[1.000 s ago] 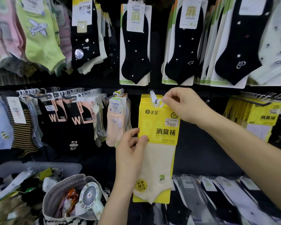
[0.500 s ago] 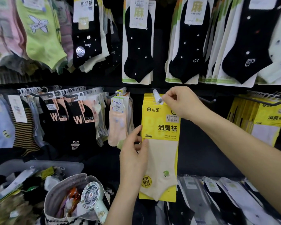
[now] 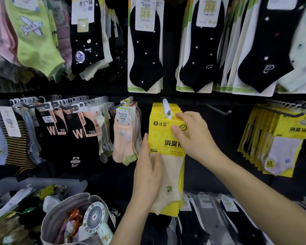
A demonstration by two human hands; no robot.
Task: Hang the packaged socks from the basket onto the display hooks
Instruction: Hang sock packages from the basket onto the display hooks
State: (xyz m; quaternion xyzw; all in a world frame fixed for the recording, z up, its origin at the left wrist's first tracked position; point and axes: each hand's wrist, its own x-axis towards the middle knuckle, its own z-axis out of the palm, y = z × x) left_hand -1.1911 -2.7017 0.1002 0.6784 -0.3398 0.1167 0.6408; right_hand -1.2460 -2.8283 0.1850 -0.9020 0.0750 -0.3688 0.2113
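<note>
A yellow sock pack (image 3: 163, 137) with a cream sock hangs at the front of a stack of like packs on a display hook (image 3: 167, 107) in the middle row. My left hand (image 3: 147, 170) holds the pack's lower left edge, thumb on the front and fingers behind. My right hand (image 3: 193, 137) lies on the upper right of the card, fingers reaching up to its top edge beside the hook, thumb on the front. The grey basket (image 3: 42, 184) with more packs sits at the lower left.
Black dotted socks (image 3: 145, 50) hang in the row above. A peach sock pack (image 3: 124, 137) hangs left of the yellow stack, and a bare hook (image 3: 219, 110) juts out to its right. More yellow packs (image 3: 281, 138) hang at far right. A bag with a small fan (image 3: 94, 216) stands below.
The pack's hanger has slid back along the hook to join the stack. My right hand dropped from the hanger onto the card's upper right. My left hand stayed at the lower left edge.
</note>
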